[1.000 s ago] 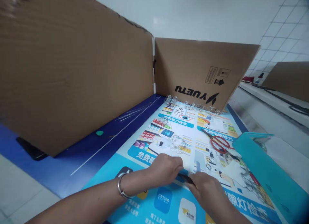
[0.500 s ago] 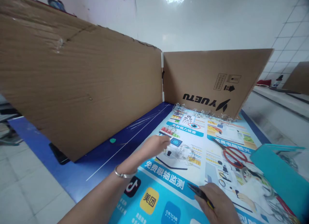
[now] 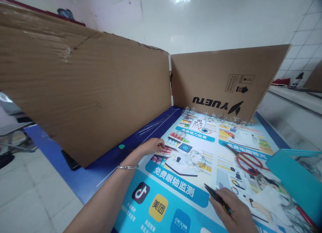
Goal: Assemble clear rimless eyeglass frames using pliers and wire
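Observation:
My left hand reaches out over the left edge of a printed poster that covers the table, fingers curled in a loose pinch; whether they hold anything I cannot make out. A metal bangle sits on that wrist. My right hand rests low on the poster, closed round thin black pliers whose tips point up and left. A small heap of clear wire pieces lies on the poster between the two hands.
Two cardboard panels stand as walls at the left and back. More clear pieces line the back panel's foot. A teal tray sits at the right, red scissors beside it. Thin clear rods lie on the blue mat.
My left hand left my right hand, reached forward over the poster, then drew left to its edge. My right hand stayed low with the pliers. The view tilted up.

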